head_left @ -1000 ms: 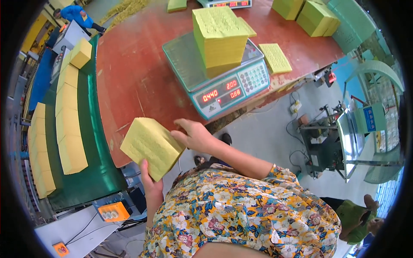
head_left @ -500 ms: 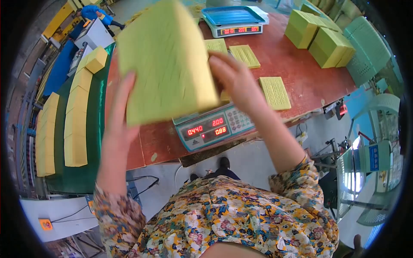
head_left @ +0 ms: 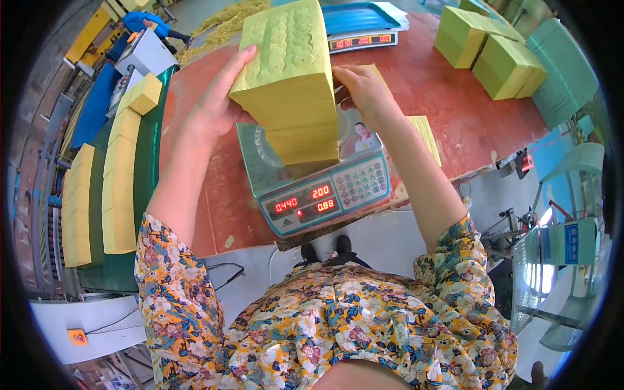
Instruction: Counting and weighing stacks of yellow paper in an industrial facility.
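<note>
A thick yellow block (head_left: 279,91), seemingly stacked paper with a stamped pattern on top, is raised over the near digital scale (head_left: 312,195). My left hand (head_left: 224,97) grips its left side, thumb on the upper edge. The fingers of my right hand (head_left: 367,94) are bent against its right side, their tips partly hidden. Directly beneath, more yellow material (head_left: 302,146) sits over the scale's pan; whether it is a separate block I cannot tell. Red digits are lit on the scale.
A second scale with a blue tray (head_left: 361,19) stands behind. Yellow blocks (head_left: 507,65) are stacked at the right of the red table (head_left: 422,71), beside a green chair (head_left: 562,71). Rows of blocks (head_left: 120,175) line a green surface at left. A person in blue (head_left: 146,23) is far left.
The block has tipped so its patterned face points up, and it has moved right over the near scale. Both hands have moved with it.
</note>
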Available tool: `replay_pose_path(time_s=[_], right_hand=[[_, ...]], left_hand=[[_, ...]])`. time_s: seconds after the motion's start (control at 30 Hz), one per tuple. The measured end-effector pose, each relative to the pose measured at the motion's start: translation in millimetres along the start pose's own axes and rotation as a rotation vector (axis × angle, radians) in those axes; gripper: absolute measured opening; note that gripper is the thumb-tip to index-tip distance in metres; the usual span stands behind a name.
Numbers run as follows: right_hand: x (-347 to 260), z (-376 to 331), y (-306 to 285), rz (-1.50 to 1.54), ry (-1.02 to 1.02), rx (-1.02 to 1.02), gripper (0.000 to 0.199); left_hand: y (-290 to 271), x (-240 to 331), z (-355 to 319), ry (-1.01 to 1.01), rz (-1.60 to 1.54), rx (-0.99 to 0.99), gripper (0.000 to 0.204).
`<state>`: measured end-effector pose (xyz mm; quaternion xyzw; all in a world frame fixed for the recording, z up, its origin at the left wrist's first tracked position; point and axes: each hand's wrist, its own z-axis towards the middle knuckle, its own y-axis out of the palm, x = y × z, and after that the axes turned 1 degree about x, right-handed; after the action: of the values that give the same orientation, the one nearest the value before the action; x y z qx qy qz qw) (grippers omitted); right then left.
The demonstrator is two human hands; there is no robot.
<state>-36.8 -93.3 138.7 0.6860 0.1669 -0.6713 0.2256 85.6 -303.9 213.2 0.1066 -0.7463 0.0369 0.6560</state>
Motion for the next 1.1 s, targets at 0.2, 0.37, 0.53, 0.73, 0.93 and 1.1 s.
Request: replay_pose_path(time_s=[0.2, 0.37, 0.53, 0.73, 0.93, 1.1], right_hand=[[6, -5, 3, 0.001, 0.005, 0.017, 0.031], [5, -9, 8, -0.055, -0.048, 0.059, 0.032], [2, -14, 12, -0.086, -0.062, 0.069, 0.033], [9, -16, 9, -0.223, -0.070, 0.146, 0.034], [50, -20, 12, 0.003, -0.236, 0.211, 0.048], [64, -11, 40, 0.128, -0.399, 0.092, 0.059]], left_hand=[[-8, -9, 1, -0.017, 0.080, -0.014, 0.073], [-9, -10, -1, 0.004, 0.104, -0.038, 0.075], [-12, -12, 1, 0.025, 0.174, 0.001, 0.077], [-8, -18, -1, 0.071, 0.264, 0.096, 0.079], [-14, -76, 18, 0.261, -0.151, 0.279, 0.074], [1, -160, 31, 0.294, -0.456, 0.161, 0.052]])
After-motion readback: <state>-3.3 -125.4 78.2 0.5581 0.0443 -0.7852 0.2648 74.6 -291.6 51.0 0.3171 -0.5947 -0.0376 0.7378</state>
